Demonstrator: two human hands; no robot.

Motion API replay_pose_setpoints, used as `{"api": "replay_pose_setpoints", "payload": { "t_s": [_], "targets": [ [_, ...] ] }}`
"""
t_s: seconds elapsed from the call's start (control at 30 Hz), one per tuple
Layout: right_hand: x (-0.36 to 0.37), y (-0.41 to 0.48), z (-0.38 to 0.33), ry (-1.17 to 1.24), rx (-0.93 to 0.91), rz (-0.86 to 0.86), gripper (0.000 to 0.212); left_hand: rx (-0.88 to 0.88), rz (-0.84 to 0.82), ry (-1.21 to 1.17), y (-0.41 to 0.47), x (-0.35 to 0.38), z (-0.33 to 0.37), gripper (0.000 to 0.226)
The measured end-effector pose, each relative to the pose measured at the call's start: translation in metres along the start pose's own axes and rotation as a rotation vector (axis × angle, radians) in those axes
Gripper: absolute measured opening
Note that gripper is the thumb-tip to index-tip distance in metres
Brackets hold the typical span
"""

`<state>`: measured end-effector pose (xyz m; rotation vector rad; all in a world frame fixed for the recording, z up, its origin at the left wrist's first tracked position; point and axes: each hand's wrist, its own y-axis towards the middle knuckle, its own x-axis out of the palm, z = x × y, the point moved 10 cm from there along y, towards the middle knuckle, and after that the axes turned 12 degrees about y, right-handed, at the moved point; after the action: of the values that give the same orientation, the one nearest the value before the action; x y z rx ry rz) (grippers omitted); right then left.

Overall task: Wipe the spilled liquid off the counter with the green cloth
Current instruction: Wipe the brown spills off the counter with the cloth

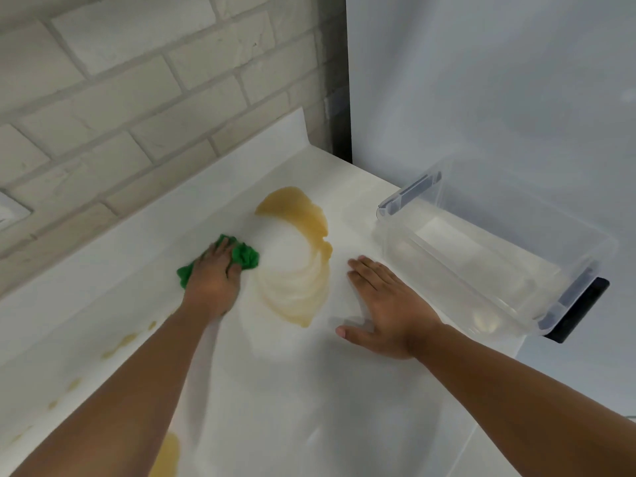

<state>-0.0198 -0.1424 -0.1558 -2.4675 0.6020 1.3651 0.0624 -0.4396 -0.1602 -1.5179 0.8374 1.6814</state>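
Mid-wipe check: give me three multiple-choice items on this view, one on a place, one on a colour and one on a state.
1. The clear plastic bin stands:
A) right of the right hand
B) in a sink
C) on a shelf

2. The spilled liquid is:
A) red
B) blue
C) yellow-brown

3. The left hand:
A) lies flat and empty
B) holds the green cloth on the counter
C) lifts a bottle

Answers:
1 A: the bin sits beyond the flat right hand, at the counter's right edge.
2 C: the smeared puddle is yellow-brown.
3 B: its fingers curl over the bunched cloth beside the spill.
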Motion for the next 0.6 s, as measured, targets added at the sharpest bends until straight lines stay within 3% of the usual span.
{"api": "replay_pose_setpoints", "payload": {
  "t_s": [0.13, 0.33, 0.43, 0.6],
  "targets": [
    [0.001, 0.001, 0.003, -0.001, -0.005, 0.011, 0.107, -0.156, -0.005, 0.022, 0.056, -0.005, 0.006, 0.052],
    [0.000, 0.003, 0.005, 0.016, 0.011, 0.007, 0.105, -0.166, -0.031, 0.002, 0.100, -0.010, 0.035, 0.051],
    [0.000, 0.005, 0.006, 0.009, 0.025, 0.010, 0.104, -0.092, -0.048, -0.006, 0.106, -0.011, 0.056, 0.051],
    [0.002, 0.008, 0.009, -0.011, 0.048, 0.006, 0.103, 0.189, -0.040, -0.086, 0.071, -0.003, 0.093, 0.058]
  ]
}}
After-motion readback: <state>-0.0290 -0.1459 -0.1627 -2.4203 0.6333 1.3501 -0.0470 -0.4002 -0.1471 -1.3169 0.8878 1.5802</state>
